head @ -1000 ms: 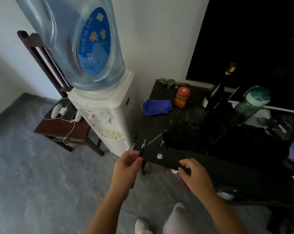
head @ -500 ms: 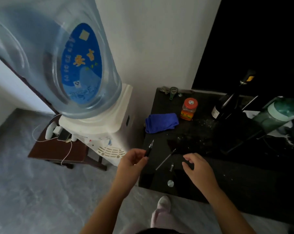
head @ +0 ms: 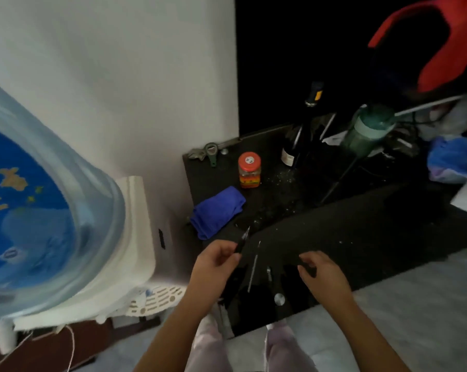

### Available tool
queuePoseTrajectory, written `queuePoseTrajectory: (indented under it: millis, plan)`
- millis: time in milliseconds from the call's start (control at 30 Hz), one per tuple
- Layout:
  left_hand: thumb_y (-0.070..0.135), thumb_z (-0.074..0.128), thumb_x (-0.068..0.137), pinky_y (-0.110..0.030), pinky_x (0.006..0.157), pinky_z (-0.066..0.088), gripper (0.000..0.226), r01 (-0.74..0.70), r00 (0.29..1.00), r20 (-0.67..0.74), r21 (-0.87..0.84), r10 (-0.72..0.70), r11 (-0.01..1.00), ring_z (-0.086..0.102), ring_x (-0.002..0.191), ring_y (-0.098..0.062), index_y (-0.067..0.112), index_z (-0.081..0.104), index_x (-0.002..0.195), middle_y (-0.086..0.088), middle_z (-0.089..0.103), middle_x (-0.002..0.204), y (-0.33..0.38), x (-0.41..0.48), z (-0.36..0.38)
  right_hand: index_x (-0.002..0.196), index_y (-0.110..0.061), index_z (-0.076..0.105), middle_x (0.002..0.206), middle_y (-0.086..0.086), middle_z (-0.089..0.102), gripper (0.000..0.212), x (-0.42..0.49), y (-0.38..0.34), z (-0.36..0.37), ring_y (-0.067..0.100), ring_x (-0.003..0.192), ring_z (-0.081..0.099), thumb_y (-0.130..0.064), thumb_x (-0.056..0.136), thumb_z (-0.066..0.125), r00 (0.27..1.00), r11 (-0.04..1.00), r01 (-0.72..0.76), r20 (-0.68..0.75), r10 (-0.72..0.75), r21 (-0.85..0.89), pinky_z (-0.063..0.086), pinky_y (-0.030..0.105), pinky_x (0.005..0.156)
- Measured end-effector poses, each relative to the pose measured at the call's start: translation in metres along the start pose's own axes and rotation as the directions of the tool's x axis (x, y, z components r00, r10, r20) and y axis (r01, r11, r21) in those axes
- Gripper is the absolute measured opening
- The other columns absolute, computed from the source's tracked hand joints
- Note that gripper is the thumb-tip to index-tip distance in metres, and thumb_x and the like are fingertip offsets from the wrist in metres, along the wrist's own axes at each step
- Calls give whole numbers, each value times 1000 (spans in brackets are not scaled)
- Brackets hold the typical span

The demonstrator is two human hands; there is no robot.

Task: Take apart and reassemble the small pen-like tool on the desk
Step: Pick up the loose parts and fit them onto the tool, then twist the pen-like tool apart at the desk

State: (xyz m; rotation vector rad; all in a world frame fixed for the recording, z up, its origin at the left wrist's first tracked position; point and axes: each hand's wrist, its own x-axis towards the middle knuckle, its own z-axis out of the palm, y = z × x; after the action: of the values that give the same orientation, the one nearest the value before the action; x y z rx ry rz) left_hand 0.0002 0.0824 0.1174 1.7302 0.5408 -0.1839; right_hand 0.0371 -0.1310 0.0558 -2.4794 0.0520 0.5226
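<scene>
Desk near edge: thin rod, small screw-like piece, round metal cap lie loose between hands; right of them surface bare; blue cloth blocks left edge; jar, dark bottle, green flask crowd far edge.

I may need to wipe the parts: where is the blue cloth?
In the head view, the blue cloth lies on the black desk near its left edge, just beyond the left hand and in front of the red-lidded jar.
</scene>
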Motion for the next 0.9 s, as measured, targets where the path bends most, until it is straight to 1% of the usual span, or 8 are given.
queuePoseTrajectory:
  millis: [67,167,233,400,467,567,667,900]
  plan:
    - [2,61,80,-5,60,45,10,-32,994,103,54,27,998,55,58,7,9,64,88,1,61,72,-6,8,-6,113,-12,59,114,5,61,29,-16,-1,14,17,101,58,-17,84,59,994,996,-82,-69,85,39,46,26,83]
    - [3,61,81,-3,58,44,11,-72,973,227,101,47,992,55,59,6,12,63,87,2,61,72,-15,16,-16,108,-7,62,110,12,63,27,-38,-1,38,24,96,61,-12,82,61,965,974,-176,-172,200,144,48,30,81]
    - [4,61,81,-2,59,44,11,-76,964,262,106,46,992,57,64,0,13,62,87,1,62,75,-19,20,-21,107,-6,62,107,13,63,26,-48,-1,51,24,93,61,-11,81,62,941,953,-227,-207,268,202,46,26,75]
    - [5,61,81,-7,61,47,14,-42,957,290,91,14,995,58,71,-9,19,62,84,2,62,75,-25,11,-22,110,-7,59,107,14,62,30,-50,5,71,23,88,61,-12,81,63,916,925,-278,-218,337,260,43,24,72]
    - [5,61,81,-9,58,47,15,-43,958,286,100,12,994,57,65,-5,20,62,83,3,61,72,-28,6,-20,112,-8,57,107,13,60,32,-43,10,76,22,86,60,-13,81,63,911,915,-282,-218,349,287,46,28,72]
    - [2,60,81,-5,49,43,15,-42,966,256,86,19,995,54,49,5,17,62,81,0,60,70,-32,2,-19,113,-9,55,110,11,58,34,-25,16,82,20,87,59,-16,81,63,902,905,-288,-231,366,312,49,32,76]
    - [0,60,82,-4,49,43,16,-35,969,248,76,15,996,54,49,7,16,61,80,-1,60,70,-36,-1,-21,115,-8,54,113,12,55,34,-7,19,91,21,89,58,-16,82,62,911,907,-264,-224,347,328,48,32,78]
    - [0,60,81,-5,48,43,19,-38,974,227,56,25,998,54,47,7,19,60,79,-1,61,70,-37,-2,-25,105,-6,57,114,15,54,20,13,19,104,29,93,59,-13,87,55,903,919,-331,-213,374,212,49,36,81]
